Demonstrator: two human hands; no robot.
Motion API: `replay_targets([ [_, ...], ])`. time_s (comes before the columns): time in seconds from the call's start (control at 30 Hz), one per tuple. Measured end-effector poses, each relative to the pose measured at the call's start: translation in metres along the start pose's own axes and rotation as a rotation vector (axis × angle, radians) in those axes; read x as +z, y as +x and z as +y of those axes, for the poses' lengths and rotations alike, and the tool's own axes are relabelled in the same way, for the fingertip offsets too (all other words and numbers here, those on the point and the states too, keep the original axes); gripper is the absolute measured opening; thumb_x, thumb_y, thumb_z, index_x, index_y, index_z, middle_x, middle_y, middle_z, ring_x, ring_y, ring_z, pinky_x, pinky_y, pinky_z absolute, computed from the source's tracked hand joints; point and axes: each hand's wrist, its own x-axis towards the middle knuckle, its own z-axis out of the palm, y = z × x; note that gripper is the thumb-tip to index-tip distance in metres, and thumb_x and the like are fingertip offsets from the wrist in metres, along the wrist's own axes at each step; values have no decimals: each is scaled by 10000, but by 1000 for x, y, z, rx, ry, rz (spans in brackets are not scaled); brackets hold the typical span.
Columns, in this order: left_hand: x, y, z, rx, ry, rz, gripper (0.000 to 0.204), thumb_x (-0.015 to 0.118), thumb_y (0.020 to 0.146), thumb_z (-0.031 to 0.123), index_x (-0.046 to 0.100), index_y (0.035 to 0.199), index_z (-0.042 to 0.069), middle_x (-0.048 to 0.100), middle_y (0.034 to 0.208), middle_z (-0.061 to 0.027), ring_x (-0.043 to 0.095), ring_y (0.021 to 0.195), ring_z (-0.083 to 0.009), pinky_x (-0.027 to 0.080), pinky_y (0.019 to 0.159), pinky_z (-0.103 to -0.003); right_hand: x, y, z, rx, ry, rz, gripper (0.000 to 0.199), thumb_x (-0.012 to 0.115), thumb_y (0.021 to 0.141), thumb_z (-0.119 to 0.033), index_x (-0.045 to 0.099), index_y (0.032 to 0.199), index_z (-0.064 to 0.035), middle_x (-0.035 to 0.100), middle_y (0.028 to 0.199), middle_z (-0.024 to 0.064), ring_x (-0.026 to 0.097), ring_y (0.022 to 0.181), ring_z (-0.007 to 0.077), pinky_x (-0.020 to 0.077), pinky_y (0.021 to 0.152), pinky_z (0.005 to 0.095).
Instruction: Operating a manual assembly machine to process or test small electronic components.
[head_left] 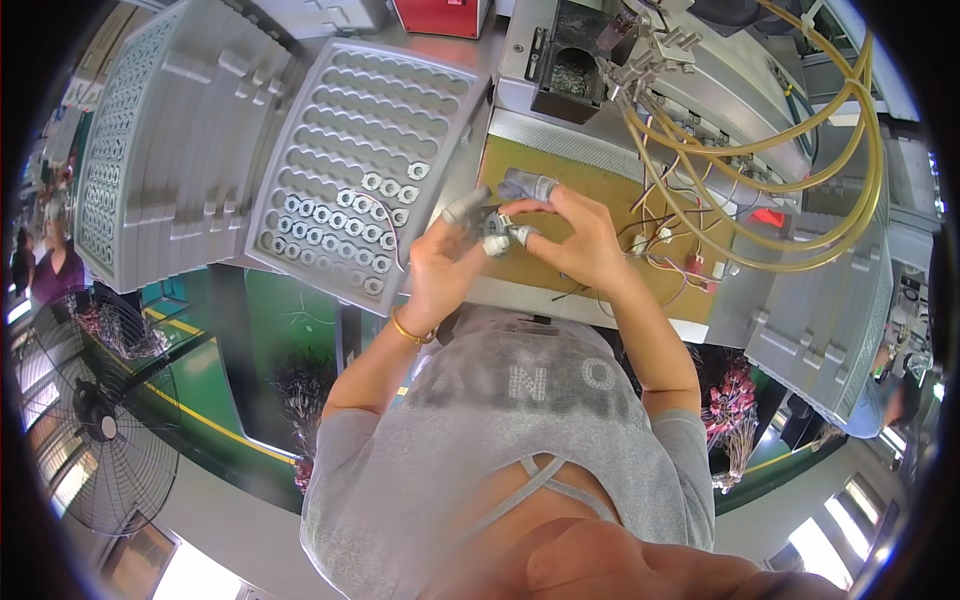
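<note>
Left of the tan mat, here's the grey tray, rows of metal rings aboard; above the mat, left hand narrowed, small part pinched against the right hand, narrowed too; red connector on its right side.

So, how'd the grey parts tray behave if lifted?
Grey parts tray may flex: it looks like thin moulded plastic. Its near end likely dips, with the ring-shaped parts crowded there; in open recesses, they might spill if tilted.
</note>
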Motion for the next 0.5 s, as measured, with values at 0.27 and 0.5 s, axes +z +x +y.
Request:
replay_targets([
  [0.27,-3,1,-6,-19,12,-30,489,621,760,-22,435,1213,-39,538,1122,-92,520,1003,-137,438,855,-266,8,-5,11,-23,90,91,466,606,627,13,541,1088,-5,611,945,64,586,870,168,454,797,284],
  [0.5,-14,2,-16,6,43,13,462,586,795,-15,404,1218,-60,562,1063,-99,561,899,-125,489,628,-215,38,-14,58,-24,-272,136,306,610,633,16,550,931,-25,522,812,116,562,772,274,469,685,333],
])
